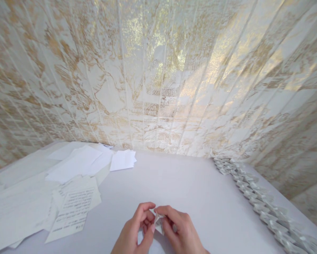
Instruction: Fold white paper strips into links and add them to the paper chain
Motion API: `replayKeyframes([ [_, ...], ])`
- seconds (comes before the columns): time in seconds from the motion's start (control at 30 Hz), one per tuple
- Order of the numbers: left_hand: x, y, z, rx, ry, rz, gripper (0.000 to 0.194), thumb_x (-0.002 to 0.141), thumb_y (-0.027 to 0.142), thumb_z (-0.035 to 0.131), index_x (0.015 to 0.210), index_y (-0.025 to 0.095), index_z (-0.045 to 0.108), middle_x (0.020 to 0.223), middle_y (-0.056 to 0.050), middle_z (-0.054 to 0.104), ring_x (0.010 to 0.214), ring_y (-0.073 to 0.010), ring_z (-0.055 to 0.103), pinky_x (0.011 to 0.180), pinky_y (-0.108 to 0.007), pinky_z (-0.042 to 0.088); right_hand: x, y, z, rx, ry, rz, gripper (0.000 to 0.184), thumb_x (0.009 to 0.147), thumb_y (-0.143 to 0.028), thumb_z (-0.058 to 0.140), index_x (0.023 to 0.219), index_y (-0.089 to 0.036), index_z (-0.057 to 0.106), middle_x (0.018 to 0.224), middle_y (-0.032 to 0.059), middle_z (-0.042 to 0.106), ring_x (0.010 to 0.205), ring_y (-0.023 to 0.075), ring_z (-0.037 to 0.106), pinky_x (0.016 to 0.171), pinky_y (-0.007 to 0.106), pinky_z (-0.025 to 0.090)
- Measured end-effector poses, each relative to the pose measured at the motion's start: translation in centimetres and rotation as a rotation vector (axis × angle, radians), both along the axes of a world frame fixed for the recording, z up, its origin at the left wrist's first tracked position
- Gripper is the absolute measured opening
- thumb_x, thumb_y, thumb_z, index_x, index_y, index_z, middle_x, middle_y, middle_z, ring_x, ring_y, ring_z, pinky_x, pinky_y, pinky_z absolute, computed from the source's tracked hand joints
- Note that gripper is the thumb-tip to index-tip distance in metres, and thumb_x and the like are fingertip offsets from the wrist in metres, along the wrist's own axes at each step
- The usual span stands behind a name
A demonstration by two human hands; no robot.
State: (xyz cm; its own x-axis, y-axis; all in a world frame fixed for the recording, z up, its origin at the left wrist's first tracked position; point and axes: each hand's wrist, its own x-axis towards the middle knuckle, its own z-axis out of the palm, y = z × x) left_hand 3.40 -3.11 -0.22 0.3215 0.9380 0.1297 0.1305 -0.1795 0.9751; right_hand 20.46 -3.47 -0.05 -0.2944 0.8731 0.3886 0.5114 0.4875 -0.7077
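Low in the middle of the head view, a small folded piece of paper (159,224) is held between my two hands. My right hand (181,225) pinches it from the right, thumb and index finger on its edge. On the other side, my left hand (137,228) has its thumb tip pressed to the paper, its fingers curled and the index finger arched above. The lower part of the paper is partly hidden by my fingers.
Printed paper sheets (73,208) and blank white sheets (75,161) overlap on the left of the white table (174,180). A small stack of white paper (123,159) lies at the back. Rows of folded paper pieces (256,203) run along the right edge. A patterned curtain (148,77) hangs behind.
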Motion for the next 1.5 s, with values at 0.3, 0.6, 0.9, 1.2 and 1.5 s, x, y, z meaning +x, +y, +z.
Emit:
replayKeyframes([
  [0.3,-0.4,0.6,-0.5,-0.286,-0.216,-0.035,0.041,0.087,0.059,0.058,0.103,0.021,0.057,0.083,-0.001,0.061,0.078,-0.0173,0.059,0.073,-0.028,0.047,0.1,-0.2,1.2,0.058,0.147,0.107,0.038,0.090,-0.006,0.039,0.101,-0.024,0.070,0.085,0.0029,0.074,0.075,0.0136,0.070,0.070,0.020,0.052],
  [0.6,-0.6,0.9,-0.5,-0.286,-0.270,-0.069,0.046,0.084,0.063,0.063,0.103,0.021,0.060,0.086,-0.001,0.058,0.085,-0.0182,0.056,0.081,-0.030,0.043,0.0,0.1,-1.1,-0.078,0.294,-0.145,0.017,0.091,-0.023,0.054,0.094,-0.022,0.071,0.078,0.0023,0.074,0.065,0.0150,0.067,0.060,0.021,0.052],
  [0.9,-0.4,0.7,-0.1,-0.319,-0.270,-0.102,0.042,0.083,0.059,0.066,0.086,0.018,0.060,0.073,0.003,0.053,0.072,-0.0142,0.051,0.068,-0.024,0.040,0.2,-0.2,-0.1,0.165,0.049,0.122,0.027,0.102,-0.025,0.037,0.088,-0.022,0.061,0.073,0.0033,0.070,0.065,0.0138,0.066,0.061,0.021,0.049],
  [1.2,-0.7,1.4,0.1,-0.312,-0.170,-0.064,0.047,0.082,0.062,0.063,0.068,0.019,0.053,0.063,0.006,0.044,0.063,-0.0131,0.042,0.061,-0.022,0.034,-0.1,0.2,0.7,0.377,-0.035,0.155,0.025,0.103,-0.019,0.028,0.099,-0.023,0.052,0.073,0.0034,0.070,0.058,0.0137,0.062,0.056,0.021,0.045],
  [1.5,-1.5,1.9,1.3,-0.096,0.113,-0.028,0.033,0.093,0.046,0.052,0.073,0.020,0.056,0.069,0.003,0.052,0.069,-0.0165,0.051,0.065,-0.025,0.037,0.1,-0.1,0.8,0.014,0.179,0.184,0.027,0.098,-0.017,0.037,0.100,-0.023,0.063,0.091,0.0051,0.072,0.079,0.0155,0.067,0.071,0.023,0.050],
])
